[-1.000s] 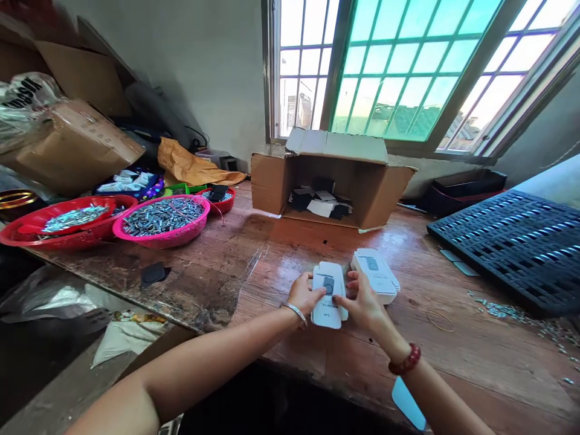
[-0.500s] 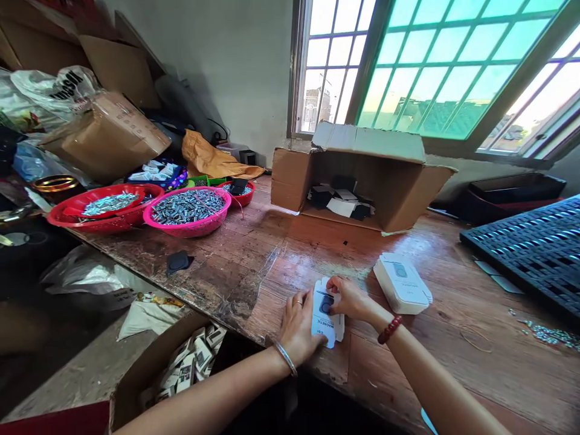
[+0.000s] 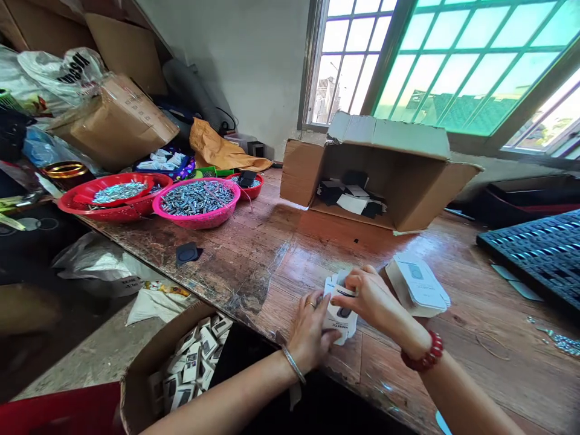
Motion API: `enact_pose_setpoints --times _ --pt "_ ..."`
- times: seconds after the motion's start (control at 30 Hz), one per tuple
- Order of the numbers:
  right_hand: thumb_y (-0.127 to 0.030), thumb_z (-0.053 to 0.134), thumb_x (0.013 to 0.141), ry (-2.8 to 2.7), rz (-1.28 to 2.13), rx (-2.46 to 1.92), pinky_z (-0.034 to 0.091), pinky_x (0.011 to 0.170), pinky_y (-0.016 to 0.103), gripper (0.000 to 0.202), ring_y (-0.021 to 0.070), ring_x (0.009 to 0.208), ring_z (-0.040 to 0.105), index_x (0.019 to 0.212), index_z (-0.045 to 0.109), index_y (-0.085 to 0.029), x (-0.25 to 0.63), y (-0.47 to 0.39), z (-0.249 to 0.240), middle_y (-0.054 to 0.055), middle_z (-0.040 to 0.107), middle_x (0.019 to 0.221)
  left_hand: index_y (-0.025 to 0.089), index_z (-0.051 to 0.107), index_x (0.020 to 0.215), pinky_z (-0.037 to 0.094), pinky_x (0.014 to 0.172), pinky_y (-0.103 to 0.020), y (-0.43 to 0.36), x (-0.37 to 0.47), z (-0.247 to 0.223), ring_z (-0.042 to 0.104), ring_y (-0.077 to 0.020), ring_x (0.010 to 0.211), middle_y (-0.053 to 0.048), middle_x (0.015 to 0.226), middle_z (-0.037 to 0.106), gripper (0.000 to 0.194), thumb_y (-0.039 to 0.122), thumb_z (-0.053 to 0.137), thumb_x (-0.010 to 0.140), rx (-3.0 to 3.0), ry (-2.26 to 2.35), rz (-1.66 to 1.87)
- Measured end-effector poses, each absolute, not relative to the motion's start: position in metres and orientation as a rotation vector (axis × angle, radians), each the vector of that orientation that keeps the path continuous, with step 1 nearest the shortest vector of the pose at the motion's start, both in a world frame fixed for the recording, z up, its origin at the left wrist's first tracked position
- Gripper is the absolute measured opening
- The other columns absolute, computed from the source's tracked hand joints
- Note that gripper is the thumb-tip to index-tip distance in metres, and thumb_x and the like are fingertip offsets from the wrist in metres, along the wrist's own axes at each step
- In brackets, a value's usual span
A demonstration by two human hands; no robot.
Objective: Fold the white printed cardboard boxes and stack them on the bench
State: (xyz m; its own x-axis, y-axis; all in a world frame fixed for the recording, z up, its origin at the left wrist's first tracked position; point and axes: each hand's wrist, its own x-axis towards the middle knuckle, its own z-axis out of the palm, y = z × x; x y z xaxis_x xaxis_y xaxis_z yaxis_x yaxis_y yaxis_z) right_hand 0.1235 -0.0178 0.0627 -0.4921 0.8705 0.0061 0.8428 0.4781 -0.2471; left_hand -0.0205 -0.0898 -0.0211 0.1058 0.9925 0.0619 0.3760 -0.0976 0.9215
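Note:
A small white printed carton (image 3: 339,325) marked "MAGNETIC" rests on the wooden table near its front edge, its printed panel partly raised and bent. My left hand (image 3: 312,331) grips the carton along its left side, with the thumb at its near end. With thumb and fingers pinched together, my right hand (image 3: 374,301) holds the upper part of the printed panel, beside a dark slit; the fingertips partly hide it. Just right of that hand lies a stack of matching flat cartons (image 3: 420,281).
An open cardboard box (image 3: 302,172) with black and white pieces stands at the back. Left are a pink basin (image 3: 199,220) of metal parts and a red basin (image 3: 72,208). A carton (image 3: 136,386) of small boxes sits below the edge. A black plastic rack (image 3: 534,251) stands right.
The flat carton's printed panel has been lifted and bent by my right hand, which has turned over it. My left hand stays at the carton's left side. The camera view has shifted slightly.

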Motion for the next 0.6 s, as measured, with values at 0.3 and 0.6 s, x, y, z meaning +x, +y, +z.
enact_pose_setpoints --times 0.3,0.6 --pt "-0.029 0.071 0.076 -2.298 0.944 -1.065 0.045 0.091 0.035 0.038 0.0267 0.115 0.052 0.053 0.043 -0.022 0.126 -0.07 0.09 0.006 0.067 0.087 0.015 0.072 0.11 0.042 0.079 -0.025 -0.099 -0.058 0.007 0.061 -0.0177 0.085 -0.007 0.091 0.07 0.064 0.057 0.082 0.062 0.925 0.434 0.755" --pt "-0.029 0.07 0.073 -1.971 0.917 -1.114 0.047 0.097 0.045 0.024 0.0291 0.113 0.056 0.06 0.051 -0.023 0.121 -0.085 0.056 0.008 0.067 0.108 0.016 0.069 0.11 0.041 0.066 -0.021 -0.12 -0.059 0.01 0.057 -0.0129 0.072 -0.001 0.084 0.066 0.053 0.054 0.075 0.074 1.001 0.678 0.835"
